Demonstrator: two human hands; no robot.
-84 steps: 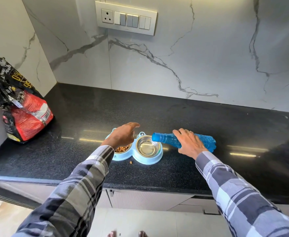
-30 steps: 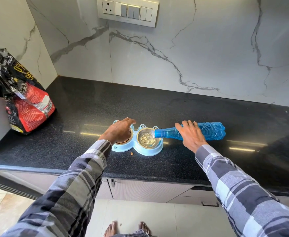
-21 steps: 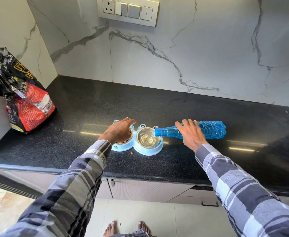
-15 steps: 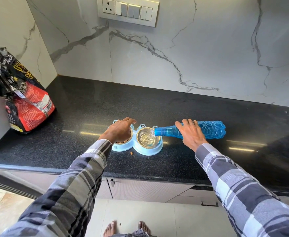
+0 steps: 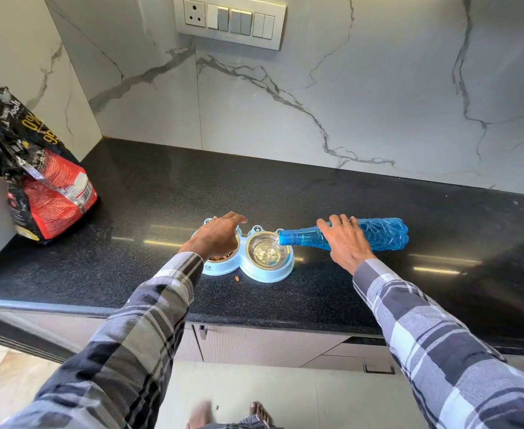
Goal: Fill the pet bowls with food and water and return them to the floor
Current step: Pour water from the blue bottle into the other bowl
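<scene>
A light blue double pet bowl (image 5: 256, 275) sits on the black counter (image 5: 161, 196). Its left cup holds brown kibble (image 5: 219, 258), mostly hidden under my left hand (image 5: 217, 236), which rests flat on the bowl's left rim with fingers spread. The right steel cup (image 5: 267, 252) holds rippling water. My right hand (image 5: 346, 243) grips a blue plastic bottle (image 5: 381, 233) held nearly level, its mouth over the steel cup's right edge, with a thin stream of water running in.
A red and black pet food bag (image 5: 41, 181) stands open at the counter's left end against the wall. One loose kibble (image 5: 237, 278) lies in front of the bowl. A switch panel (image 5: 229, 21) is on the marble wall. Cabinet fronts, pale floor and bare feet are below.
The bottle's base has lifted a little since the earliest frame, and the water in the steel cup now ripples. Both hands have stayed in place over the last second.
</scene>
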